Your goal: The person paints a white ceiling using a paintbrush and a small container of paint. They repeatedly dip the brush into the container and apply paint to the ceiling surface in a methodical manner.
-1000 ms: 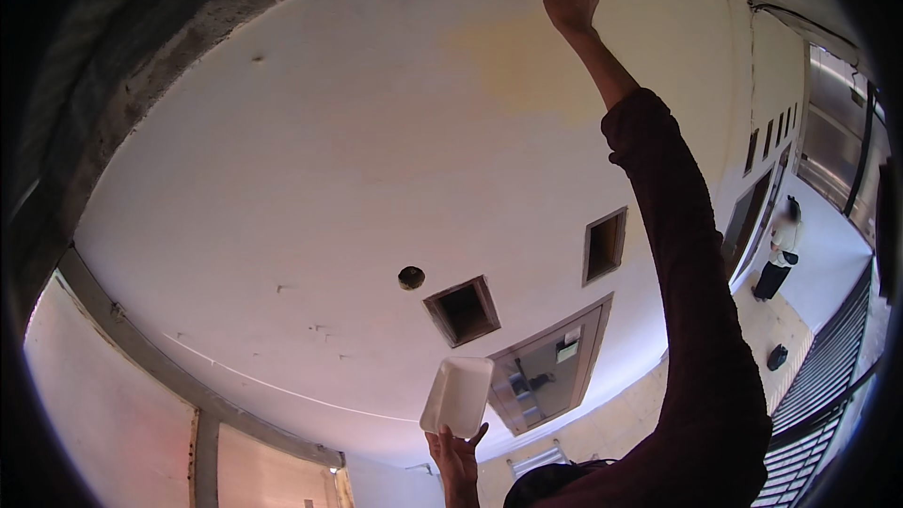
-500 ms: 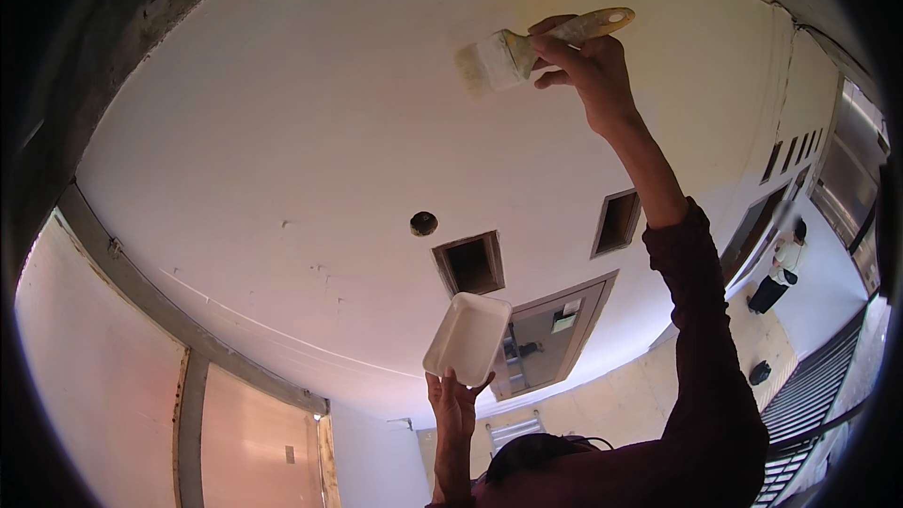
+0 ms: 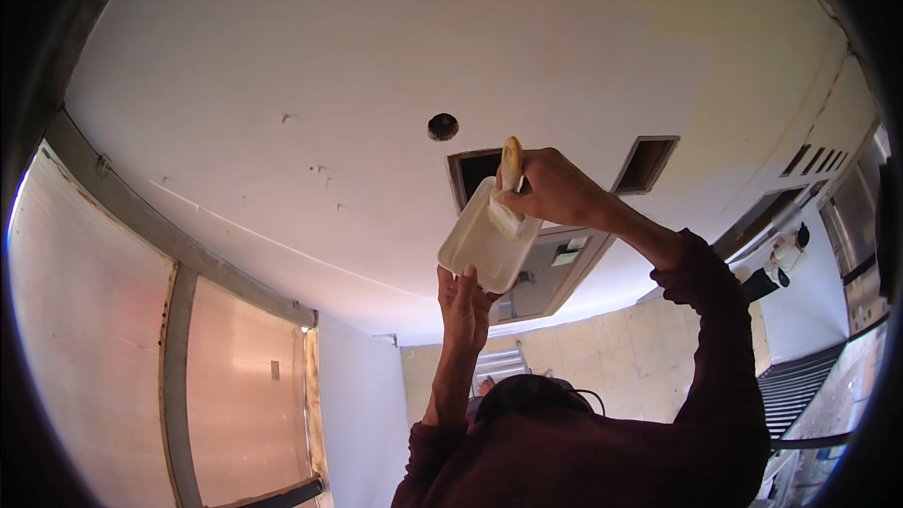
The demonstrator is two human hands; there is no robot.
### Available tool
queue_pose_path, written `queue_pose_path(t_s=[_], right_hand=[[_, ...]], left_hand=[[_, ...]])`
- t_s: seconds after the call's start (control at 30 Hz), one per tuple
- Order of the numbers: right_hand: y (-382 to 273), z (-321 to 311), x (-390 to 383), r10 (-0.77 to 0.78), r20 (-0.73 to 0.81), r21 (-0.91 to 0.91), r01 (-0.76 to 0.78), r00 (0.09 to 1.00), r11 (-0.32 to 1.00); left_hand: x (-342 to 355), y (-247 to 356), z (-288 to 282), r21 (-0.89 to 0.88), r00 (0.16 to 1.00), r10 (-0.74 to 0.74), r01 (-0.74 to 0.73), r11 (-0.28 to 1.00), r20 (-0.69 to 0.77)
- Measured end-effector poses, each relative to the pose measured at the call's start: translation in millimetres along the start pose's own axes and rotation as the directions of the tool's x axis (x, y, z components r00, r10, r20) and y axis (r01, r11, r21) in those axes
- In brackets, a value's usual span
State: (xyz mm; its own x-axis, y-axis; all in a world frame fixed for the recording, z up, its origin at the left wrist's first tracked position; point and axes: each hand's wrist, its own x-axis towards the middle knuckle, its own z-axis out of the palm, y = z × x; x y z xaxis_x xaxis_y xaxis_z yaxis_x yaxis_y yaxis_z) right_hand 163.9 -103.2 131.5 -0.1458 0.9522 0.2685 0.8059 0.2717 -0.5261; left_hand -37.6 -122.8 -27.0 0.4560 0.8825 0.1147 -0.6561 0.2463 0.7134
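Note:
My left hand (image 3: 463, 306) grips a shallow white rectangular tray (image 3: 461, 249) from below, at its near end. My right hand (image 3: 550, 186) holds a paintbrush (image 3: 512, 156) with a yellowish, paint-smudged handle; its pale bristles are down inside the far part of the tray. Both hands are in front of a white wall (image 3: 329, 56) that has a faint yellowish patch at the upper right, a round hole (image 3: 442, 127) and square openings (image 3: 645, 164).
A framed window (image 3: 550, 277) lies beyond the tray. Translucent panels (image 3: 89, 320) stand at left, black railings (image 3: 801, 390) at right. A person (image 3: 790, 254) in a light top and dark trousers is at the right. A tiled floor (image 3: 640, 353) shows low in view.
My right hand has come down from high on the wall, bringing the brush into the tray. My left hand and the tray have risen in the picture as the view shifted.

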Motion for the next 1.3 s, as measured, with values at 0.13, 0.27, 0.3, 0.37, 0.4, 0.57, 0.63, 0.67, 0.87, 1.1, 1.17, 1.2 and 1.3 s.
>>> queue_pose_path(t_s=[0.13, 0.27, 0.3, 0.37, 0.4, 0.57, 0.63, 0.67, 0.87, 1.1, 1.17, 1.2, 1.3], right_hand=[[12, 13, 2, 0.054, 0.049, -0.022, -0.053, 0.997, 0.998], [14, 15, 0, 0.041, 0.032, -0.023, -0.040, 0.999, 0.999], [15, 16, -2, 0.031, 0.018, -0.023, -0.030, 0.999, 0.999], [14, 15, -4, 0.063, -0.008, 0.043, -0.062, 0.998, 0.997], [14, 13, -6, 0.079, -0.021, 0.077, -0.077, 0.997, 0.994], [42, 3, -20, 0.286, -0.068, 0.428, -0.232, 0.956, 0.874], [59, 2, -32, 0.424, -0.050, 0.736, -0.254, 0.904, 0.628], [64, 6, -38, 0.475, -0.043, 0.816, -0.243, 0.879, 0.524], [113, 43, -79, 0.551, 0.030, 0.999, -0.003, 0.834, -0.051], [110, 67, -83, 0.530, 0.059, 0.959, 0.100, 0.846, -0.265], [110, 61, -79, 0.516, 0.012, 0.952, 0.148, 0.857, -0.268], [111, 57, -75, 0.508, -0.010, 0.948, 0.170, 0.861, -0.269], [115, 22, -52, 0.482, -0.177, 0.928, 0.309, 0.858, -0.210]], left_hand=[[7, -10, -7, -0.017, 1.000, -0.001, 0.001, 1.000, 0.005], [6, -14, -5, -0.077, 1.000, 0.003, -0.003, 0.997, 0.002], [7, -13, -2, -0.098, 1.000, 0.001, -0.001, 0.995, -0.005], [9, -12, -1, -0.094, 1.000, -0.003, 0.002, 0.996, -0.008], [9, -14, -3, -0.070, 1.000, -0.004, 0.004, 0.998, -0.007], [12, -14, -1, -0.053, 1.000, 0.001, -0.003, 0.999, -0.024], [10, -8, 3, -0.053, 1.000, 0.001, -0.002, 0.999, -0.020], [10, -3, 6, -0.039, 0.999, -0.004, 0.003, 0.999, -0.032], [14, 17, 18, 0.004, 1.000, -0.004, 0.004, 1.000, -0.028], [18, 22, 18, 0.031, 1.000, 0.017, -0.016, 0.999, -0.022], [18, 19, 17, 0.027, 1.000, 0.023, -0.023, 0.999, -0.013], [19, 20, 17, 0.035, 1.000, 0.030, -0.029, 0.999, -0.010], [12, 21, 16, 0.028, 0.998, 0.058, -0.058, 0.998, -0.015]])
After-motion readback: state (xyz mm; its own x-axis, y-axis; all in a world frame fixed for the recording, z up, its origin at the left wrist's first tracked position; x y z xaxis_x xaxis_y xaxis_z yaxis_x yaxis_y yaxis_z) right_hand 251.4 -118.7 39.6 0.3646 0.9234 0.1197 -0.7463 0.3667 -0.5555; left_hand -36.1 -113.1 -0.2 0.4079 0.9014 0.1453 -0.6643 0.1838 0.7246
